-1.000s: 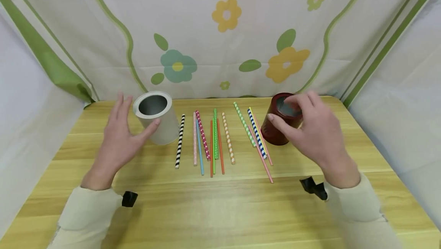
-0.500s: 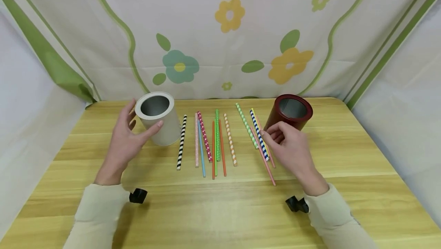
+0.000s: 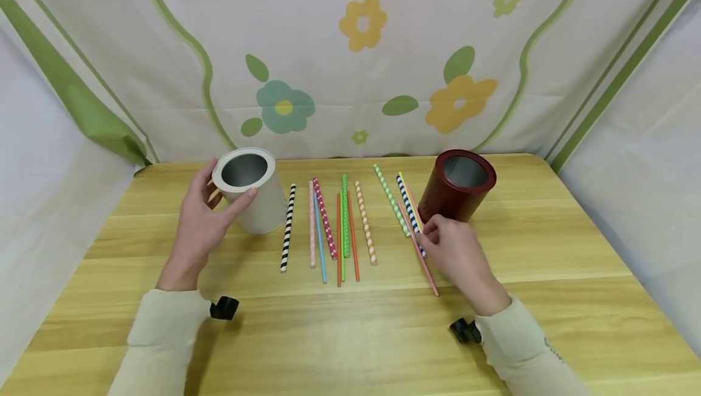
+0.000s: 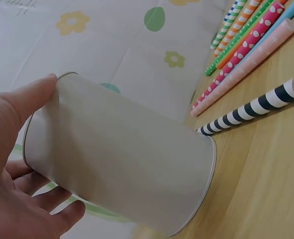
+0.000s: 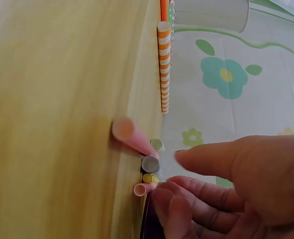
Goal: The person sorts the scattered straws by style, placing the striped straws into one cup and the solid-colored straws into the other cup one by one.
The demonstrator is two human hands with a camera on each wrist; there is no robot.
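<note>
In the head view my left hand (image 3: 199, 222) holds a white can (image 3: 263, 204) near its rim, thumb on one side and fingers on the other. The left wrist view has the thumb pressed at the rim of the can (image 4: 117, 154), which stands on the table. My right hand (image 3: 454, 253) is low over the right-hand group of straws, in front of a dark red can (image 3: 451, 192). Its thumb is apart from its curled fingers, whose tips are right at a pink straw (image 5: 141, 189) and a yellow straw (image 5: 150, 178). A blue-striped straw (image 3: 404, 192) lies beside them.
Between the cans lie several paper straws: a black-and-white straw (image 3: 287, 229), a blue straw (image 3: 320, 244), a green dotted straw (image 3: 345, 213) and an orange-striped straw (image 3: 366, 222) among them. A flowered curtain (image 3: 339, 67) hangs behind the wooden table (image 3: 328, 347).
My right hand has moved from above the red can down and left to the straws. My left hand has closed in around the white can. The straws have not visibly moved.
</note>
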